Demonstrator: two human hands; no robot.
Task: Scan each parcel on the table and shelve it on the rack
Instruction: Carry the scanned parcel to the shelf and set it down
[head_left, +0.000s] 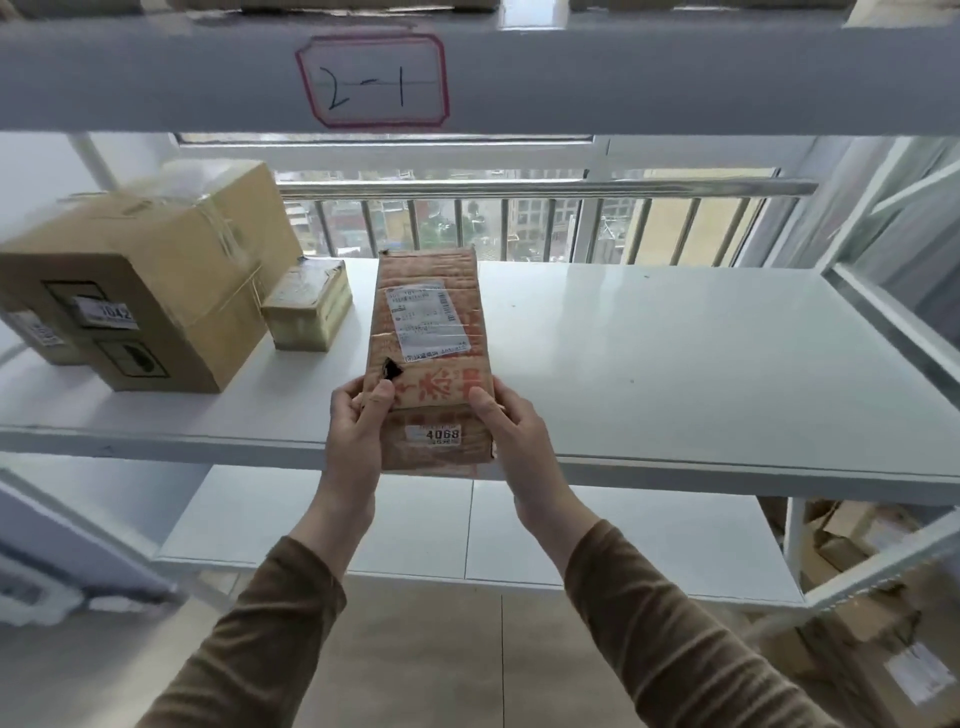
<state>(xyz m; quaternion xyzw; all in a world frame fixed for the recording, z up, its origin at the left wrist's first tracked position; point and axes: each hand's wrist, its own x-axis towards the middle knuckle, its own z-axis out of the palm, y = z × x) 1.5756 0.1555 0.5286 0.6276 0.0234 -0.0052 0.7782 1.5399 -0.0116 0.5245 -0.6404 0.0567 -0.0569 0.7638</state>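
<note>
At the rack, middle level: I stand facing a white shelf (675, 364) with a window and railing behind it.
Parcel: a long, flat brown cardboard parcel (428, 332) printed in red lies lengthwise on the shelf, its near end overhanging the front edge toward me.
Left hand: my left hand (358, 431) grips the parcel's near left edge, thumb curled over the top face beside a small torn hole.
Right hand: my right hand (511, 431) grips the near right edge, thumb on top and fingers underneath.
Why held this way: both hands clamp the near end so I can slide the parcel straight back, label side up; I judge the shelving step is nearly done.
Parcel writing: a white shipping label (428, 322) with a barcode sits on top, its print too small to read; a small sticker (434, 434) on the near end reads "4068"; large red characters cross the top, partly covered by my thumbs.
Rack tag: a red-bordered tag (371, 80) on the beam above reads "2-1".
Neighbours: a large taped carton (156, 270) stands at the left, its sticker showing "1042"; a small box (309, 304) sits between it and my parcel, near but apart.
Below: a lower shelf (623, 535) shows under my arms, and more cartons (857, 623) sit low at the right.
</note>
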